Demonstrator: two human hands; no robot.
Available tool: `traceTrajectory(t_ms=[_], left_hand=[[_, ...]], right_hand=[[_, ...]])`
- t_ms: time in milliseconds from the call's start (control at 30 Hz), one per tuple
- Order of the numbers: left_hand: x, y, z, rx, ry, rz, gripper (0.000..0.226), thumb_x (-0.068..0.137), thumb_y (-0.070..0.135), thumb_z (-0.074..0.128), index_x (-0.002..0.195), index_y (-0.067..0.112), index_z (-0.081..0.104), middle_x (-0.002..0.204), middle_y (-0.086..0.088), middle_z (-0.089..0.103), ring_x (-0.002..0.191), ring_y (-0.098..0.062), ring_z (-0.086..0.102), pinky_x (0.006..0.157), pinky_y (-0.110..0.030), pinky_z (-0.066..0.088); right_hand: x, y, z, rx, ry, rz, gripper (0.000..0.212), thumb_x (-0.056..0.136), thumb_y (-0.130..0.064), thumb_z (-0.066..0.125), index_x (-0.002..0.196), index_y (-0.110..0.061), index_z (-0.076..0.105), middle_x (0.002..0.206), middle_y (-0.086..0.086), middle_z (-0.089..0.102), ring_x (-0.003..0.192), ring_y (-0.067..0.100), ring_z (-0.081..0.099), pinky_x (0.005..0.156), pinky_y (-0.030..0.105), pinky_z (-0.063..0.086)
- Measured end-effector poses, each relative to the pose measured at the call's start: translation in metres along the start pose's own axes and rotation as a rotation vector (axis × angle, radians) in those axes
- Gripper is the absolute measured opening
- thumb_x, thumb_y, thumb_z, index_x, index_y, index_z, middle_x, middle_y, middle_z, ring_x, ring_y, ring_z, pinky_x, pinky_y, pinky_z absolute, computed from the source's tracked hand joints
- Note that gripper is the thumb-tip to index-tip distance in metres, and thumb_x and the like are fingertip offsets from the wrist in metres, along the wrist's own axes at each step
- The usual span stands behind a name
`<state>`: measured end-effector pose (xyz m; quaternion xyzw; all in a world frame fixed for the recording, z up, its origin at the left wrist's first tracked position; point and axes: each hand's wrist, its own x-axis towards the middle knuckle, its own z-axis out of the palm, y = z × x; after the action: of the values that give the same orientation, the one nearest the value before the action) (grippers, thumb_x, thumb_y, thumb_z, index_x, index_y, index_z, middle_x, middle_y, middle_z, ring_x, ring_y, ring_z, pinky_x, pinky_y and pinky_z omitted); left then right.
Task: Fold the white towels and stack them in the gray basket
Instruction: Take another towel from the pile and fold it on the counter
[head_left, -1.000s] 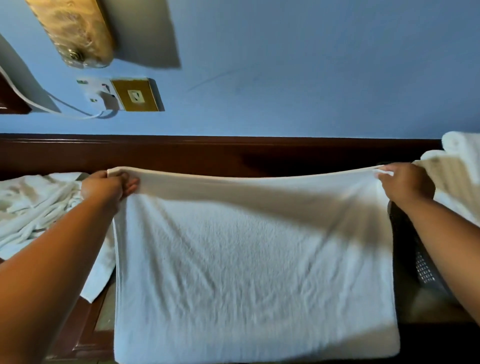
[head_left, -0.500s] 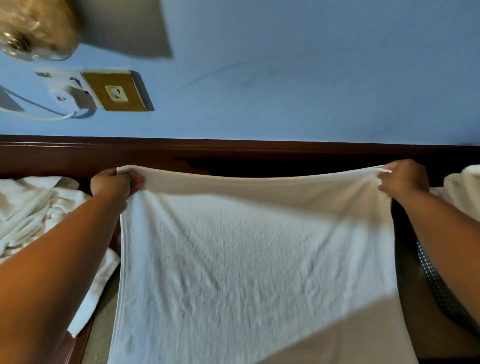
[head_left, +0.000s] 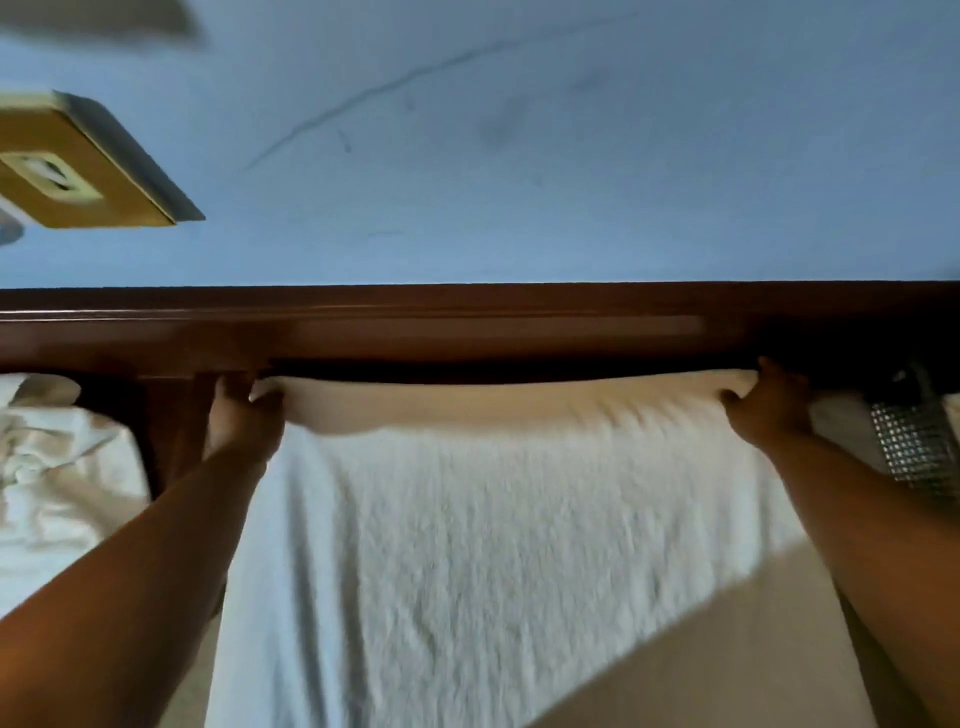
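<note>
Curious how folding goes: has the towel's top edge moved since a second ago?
Yes, downward. The towel, gripped by left hand and right hand, has its top edge lower against the dark wooden rail.

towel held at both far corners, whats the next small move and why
Probably lower both corners so the far edge lies flat. The left hand and right hand each pinch a top corner of the towel, stretched wide but sagging along that edge.
</note>
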<state>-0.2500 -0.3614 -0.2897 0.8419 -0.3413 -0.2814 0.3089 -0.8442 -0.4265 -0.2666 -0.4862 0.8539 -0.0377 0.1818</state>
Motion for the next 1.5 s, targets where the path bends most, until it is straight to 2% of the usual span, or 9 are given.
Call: traceTrajectory(t_ms=[67,167,333,567,700,800,900,1167,1500], left_hand=[[-0.024,0.003,0.002,0.194,0.055,0.221,0.059,0.088,0.030,0.072,0.138,0.008,0.048,0.151,-0.015,0.041,0.133,-0.031,0.045,0.106,-0.040,0.042],[-0.076,-0.013,0.011,0.307,-0.043,0.450,0.073,0.088,0.020,0.075,0.149,0.005,0.038,0.168,-0.018,0.003,0.151,-0.041,0.019,0.116,-0.050,0.033],[-0.212,-0.093,0.034,0.485,-0.323,0.677,0.062,0.097,0.053,0.041,0.149,0.020,0.044,0.169,0.001,0.009,0.151,-0.031,0.025,0.115,-0.047,0.033],[-0.347,-0.159,0.009,0.600,-0.547,0.668,0.087,0.071,0.058,0.050,0.152,0.030,0.031,0.169,0.008,0.000,0.155,-0.006,-0.002,0.110,-0.025,0.021],[-0.362,-0.177,-0.014,0.645,-0.545,0.693,0.081,0.067,0.059,0.049,0.143,0.030,0.045,0.169,0.009,0.004,0.154,-0.005,0.004,0.083,-0.029,0.055],[-0.385,-0.176,-0.023,0.627,-0.497,0.671,0.079,0.075,0.057,0.046,0.149,0.028,0.046,0.166,0.008,0.006,0.148,-0.019,0.035,0.094,-0.030,0.053],[-0.387,-0.166,-0.024,0.605,-0.522,0.536,0.067,0.094,0.050,0.045,0.157,0.039,0.024,0.163,0.011,-0.014,0.156,-0.016,0.006,0.116,-0.031,0.032],[-0.451,-0.133,0.015,0.554,-0.765,0.600,0.024,0.098,0.046,0.053,0.110,0.063,0.043,0.159,0.027,0.018,0.153,-0.004,0.012,0.118,-0.028,0.029],[-0.493,-0.095,0.040,0.596,-0.789,0.510,0.029,0.100,0.040,0.053,0.117,0.062,0.045,0.159,0.020,0.029,0.144,-0.006,0.033,0.115,-0.028,0.033]], right_hand=[[-0.023,-0.004,0.010,0.007,0.083,-0.020,0.078,0.090,-0.024,0.071,0.152,-0.004,0.029,0.157,0.027,0.021,0.141,0.045,0.026,0.112,0.051,0.033],[-0.076,-0.003,0.036,-0.060,0.117,-0.219,0.078,0.087,-0.025,0.072,0.152,-0.006,0.034,0.158,0.025,0.019,0.141,0.047,0.028,0.110,0.055,0.035],[-0.218,0.034,0.090,-0.142,-0.127,-0.497,0.061,0.091,-0.042,0.045,0.146,-0.015,0.046,0.155,0.019,0.034,0.142,0.041,0.033,0.101,0.059,0.044],[-0.334,0.125,0.106,-0.065,-0.246,-0.442,0.070,0.084,-0.047,0.041,0.152,-0.030,0.036,0.166,0.003,0.016,0.148,0.019,0.010,0.109,0.052,0.035],[-0.355,0.183,0.080,-0.188,-0.329,-0.430,0.074,0.093,-0.051,0.041,0.156,-0.041,0.005,0.161,-0.011,-0.019,0.153,0.015,-0.008,0.118,0.041,0.019],[-0.369,0.222,0.064,-0.156,-0.349,-0.364,0.073,0.096,-0.050,0.049,0.156,-0.040,0.008,0.164,-0.007,-0.012,0.153,0.015,0.006,0.118,0.038,0.023],[-0.366,0.230,0.064,-0.143,-0.357,-0.340,0.074,0.095,-0.049,0.051,0.156,-0.039,0.011,0.165,-0.004,-0.007,0.152,0.016,0.012,0.117,0.036,0.024],[-0.359,0.263,0.046,-0.053,-0.350,-0.307,0.066,0.091,-0.039,0.058,0.152,-0.031,0.034,0.163,-0.005,0.017,0.147,0.016,0.025,0.115,0.031,0.030],[-0.320,0.326,0.027,0.169,-0.220,0.113,0.083,0.084,-0.027,0.078,0.151,-0.004,0.033,0.150,0.024,0.025,0.135,0.040,0.038,0.111,0.040,0.034]])
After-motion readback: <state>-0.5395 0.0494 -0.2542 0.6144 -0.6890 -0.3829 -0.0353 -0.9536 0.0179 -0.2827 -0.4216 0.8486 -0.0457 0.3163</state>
